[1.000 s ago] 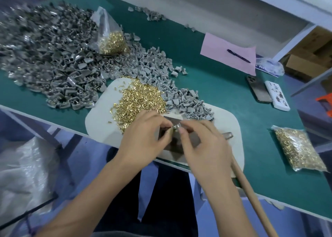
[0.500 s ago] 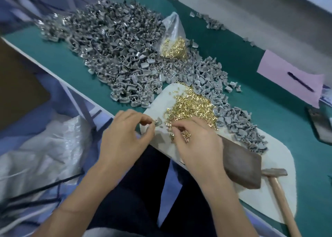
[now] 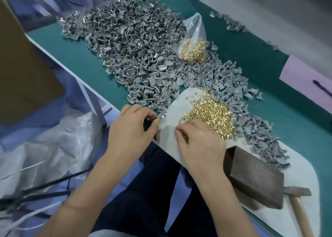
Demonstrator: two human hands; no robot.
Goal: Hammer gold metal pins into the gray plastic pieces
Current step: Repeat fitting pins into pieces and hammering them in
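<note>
Head view: the left hand (image 3: 133, 128) is pinching one gray plastic piece (image 3: 161, 116) between thumb and forefinger at the near-left corner of the white mat (image 3: 170, 128). One second ago both hands were meeting over the dark block (image 3: 255, 179); they are now working well apart from it, so the piece just assembled is judged to be leaving the block for the finished side.

The right hand (image 3: 199, 143) is lying with its fingers curled at the near edge of the loose gold pins (image 3: 208, 118), at 3 o'clock from the held piece. Whether it is already holding a pin cannot be told. This is judged to be the pick-up of the next pin.

The large heap of gray pieces (image 3: 133, 56) is lying at 12 o'clock from the hands on the green counter (image 3: 251, 60), and a narrower band of them is running along the far edge of the mat. A clear bag of pins (image 3: 193, 47) is sitting on the heap at 1 o'clock. The hammer (image 3: 296, 193) is lying untouched at 4 o'clock, just beyond the block. No strike is being made at this moment; a fresh piece and pin are needed on the block first.
</note>
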